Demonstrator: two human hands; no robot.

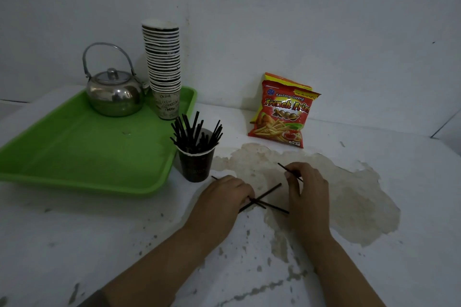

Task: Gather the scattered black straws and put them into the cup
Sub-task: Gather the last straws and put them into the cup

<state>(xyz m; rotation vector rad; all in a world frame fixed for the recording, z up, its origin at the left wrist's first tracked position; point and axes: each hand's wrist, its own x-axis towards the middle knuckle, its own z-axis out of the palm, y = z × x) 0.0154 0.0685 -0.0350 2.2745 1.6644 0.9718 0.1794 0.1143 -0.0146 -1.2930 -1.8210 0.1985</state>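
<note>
A dark paper cup [196, 166] stands on the white worn surface, holding several black straws [197, 132] that fan upward. Just in front of the cup, my left hand [222, 200] rests palm down with its fingers closed on crossed black straws [267, 197] that lie on the surface. A short straw end pokes out behind that hand near the cup's base. My right hand [308, 194] pinches one black straw [287, 169] between thumb and fingers, its tip pointing up and to the left.
A green tray [74, 152] at left carries a metal kettle [114, 92] and a tall stack of paper cups [164, 67]. A red snack bag [284, 112] leans on the wall behind. A stained, peeled patch [349, 194] spreads under my right hand.
</note>
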